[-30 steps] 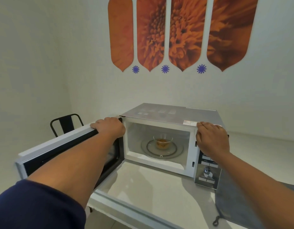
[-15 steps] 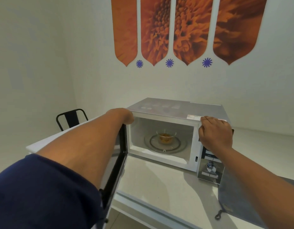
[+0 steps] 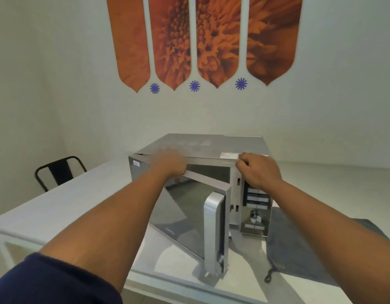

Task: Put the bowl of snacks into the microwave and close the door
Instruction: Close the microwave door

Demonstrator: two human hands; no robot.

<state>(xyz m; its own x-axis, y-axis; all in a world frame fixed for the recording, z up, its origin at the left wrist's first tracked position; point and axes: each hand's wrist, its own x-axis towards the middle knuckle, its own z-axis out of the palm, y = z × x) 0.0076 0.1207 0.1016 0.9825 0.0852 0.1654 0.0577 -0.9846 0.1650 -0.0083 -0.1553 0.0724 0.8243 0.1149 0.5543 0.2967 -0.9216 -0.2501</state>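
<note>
Door (image 3: 189, 216) swung most of the way round since half a second ago: then it was standing wide open to the left, now it is angled across the cavity with only a gap remaining at the latch side. Bowl of snacks is no longer being seen; it was sitting on the turntable earlier and is presumably being hidden behind the mirrored door panel, so inside the microwave (image 3: 211, 148), beyond and below both hands.

Step in hand: closing the door, judged as nearly done. Placement of the bowl is judged complete.

Left hand (image 3: 169, 163) is being pressed on the top edge of the door, blurred by motion; whether fingers are curled over the edge or laid flat cannot be told. Right hand (image 3: 257, 172) is being held curled over the top front corner of the microwave, above the control panel (image 3: 256, 205), bracing the body. Hands are being kept apart, door gap between them.

Next move is being read as a final push on the door until the handle (image 3: 213, 233) side is latched, with the right hand holding the casing so it is not being shoved back along the table (image 3: 58, 207). Grey cloth (image 3: 303, 244) is lying near right, partly under the unit; a chair (image 3: 58, 172) is standing far left.
</note>
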